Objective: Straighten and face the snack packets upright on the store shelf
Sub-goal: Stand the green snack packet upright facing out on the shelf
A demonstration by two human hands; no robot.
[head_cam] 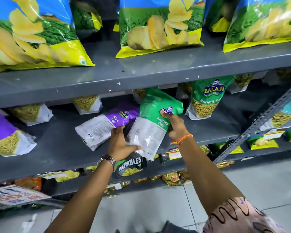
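A green and white Ratlami Sev packet [151,118] is tilted over the front of the middle grey shelf [60,148], its back side toward me. My right hand [175,125] grips its green upper right side. My left hand [121,142] holds its white lower left corner. Just left of it a purple Aloo Sev packet [104,125] lies flat on the shelf, back side up, touching my left fingers. Another green Ratlami Sev packet [207,98] stands upright to the right.
Purple and white sev packets [8,137] stand at the left and along the back of the shelf. Large chip bags [158,26] fill the shelf above. A black Rumbles bag [131,165] sits on the shelf below. A slotted grey upright [259,121] crosses at right.
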